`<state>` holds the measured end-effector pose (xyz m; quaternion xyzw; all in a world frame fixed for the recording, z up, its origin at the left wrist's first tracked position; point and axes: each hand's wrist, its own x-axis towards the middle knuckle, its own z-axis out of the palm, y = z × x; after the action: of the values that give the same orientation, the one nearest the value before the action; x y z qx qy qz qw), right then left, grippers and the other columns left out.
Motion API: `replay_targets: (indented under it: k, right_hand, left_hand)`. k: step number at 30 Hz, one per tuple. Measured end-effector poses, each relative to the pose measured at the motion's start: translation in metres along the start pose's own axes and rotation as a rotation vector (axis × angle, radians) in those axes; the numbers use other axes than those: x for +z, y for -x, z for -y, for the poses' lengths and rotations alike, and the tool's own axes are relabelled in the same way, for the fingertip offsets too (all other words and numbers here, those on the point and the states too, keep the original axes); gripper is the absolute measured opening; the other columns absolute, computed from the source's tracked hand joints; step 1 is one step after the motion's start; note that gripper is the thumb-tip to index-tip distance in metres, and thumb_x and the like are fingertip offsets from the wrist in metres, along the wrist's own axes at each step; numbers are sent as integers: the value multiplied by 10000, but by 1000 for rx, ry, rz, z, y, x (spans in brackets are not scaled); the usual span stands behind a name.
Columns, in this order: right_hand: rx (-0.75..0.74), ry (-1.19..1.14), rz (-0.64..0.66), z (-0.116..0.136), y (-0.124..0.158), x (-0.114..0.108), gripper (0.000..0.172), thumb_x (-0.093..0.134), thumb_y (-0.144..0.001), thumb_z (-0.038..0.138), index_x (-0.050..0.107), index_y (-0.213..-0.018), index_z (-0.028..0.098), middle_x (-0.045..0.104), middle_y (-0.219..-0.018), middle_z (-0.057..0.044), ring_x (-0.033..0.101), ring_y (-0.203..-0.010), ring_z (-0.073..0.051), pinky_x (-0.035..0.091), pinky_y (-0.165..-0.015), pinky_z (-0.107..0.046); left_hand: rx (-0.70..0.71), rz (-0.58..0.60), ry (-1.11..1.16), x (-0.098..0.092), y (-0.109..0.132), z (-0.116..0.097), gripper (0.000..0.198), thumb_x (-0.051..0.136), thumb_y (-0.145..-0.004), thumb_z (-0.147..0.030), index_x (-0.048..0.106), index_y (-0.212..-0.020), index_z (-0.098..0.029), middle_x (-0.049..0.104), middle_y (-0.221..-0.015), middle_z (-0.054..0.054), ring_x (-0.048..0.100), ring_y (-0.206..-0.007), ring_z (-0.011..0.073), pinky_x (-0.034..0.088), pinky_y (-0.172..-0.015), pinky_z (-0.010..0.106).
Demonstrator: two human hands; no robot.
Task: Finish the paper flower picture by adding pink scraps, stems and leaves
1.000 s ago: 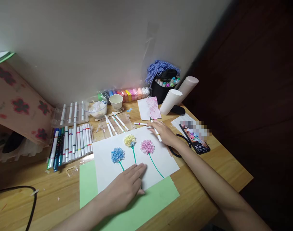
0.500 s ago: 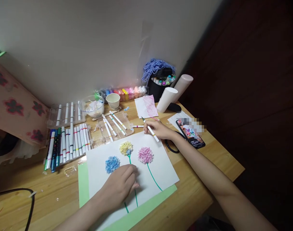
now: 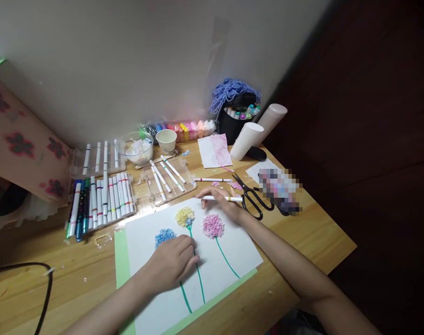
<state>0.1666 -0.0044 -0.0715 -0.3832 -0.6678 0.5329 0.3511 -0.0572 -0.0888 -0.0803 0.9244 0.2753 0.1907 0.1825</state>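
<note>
Sideways, slim white marker in right hand.

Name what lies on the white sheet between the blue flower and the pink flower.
The yellow flower and its green stem, seen in the head view, lie between the blue flower and the pink flower on the white sheet.

What I cannot see from here
The pixelated patch is unreadable; the left hand covers the stem top of the blue flower; the white sheet runs off the bottom edge; the colour of the marker is too small to tell.
</note>
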Motion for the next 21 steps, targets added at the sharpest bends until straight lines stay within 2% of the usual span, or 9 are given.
replay_targets:
  k: [2,5,12,21]
  right_hand:
    - [75,-165,28,-4,2,6,384,385,-909,500,563,-1045,188,598,-787,-29,613,-778,-176,494,-742,-339]
    - [100,-230,2,-13,3,9,314,552,-833,457,567,-991,186,604,-897,-49,614,-829,-177,497,-769,-338]
    - [107,-7,-48,-24,2,11,96,612,-784,228,547,-831,176,595,-800,-16,589,-745,-144,455,-692,-270]
    - [154,151,1,-20,1,10,41,587,-761,181,556,-786,173,599,-754,-13,572,-715,-155,426,-645,-260]
  left_hand:
    - [6,-22,6,1,1,1,265,329,-945,-235,548,-814,-159,605,-810,74,584,-740,162,479,-605,262]
    - [15,-45,17,1,1,2,260,336,-943,-239,542,-806,-160,597,-784,69,590,-745,164,477,-602,256]
    - [8,-38,43,3,3,4,296,310,-956,-268,536,-794,-167,586,-770,67,591,-767,157,476,-609,240]
    - [4,-35,47,4,3,5,307,303,-961,-277,539,-800,-165,585,-768,66,594,-773,156,477,-608,238]
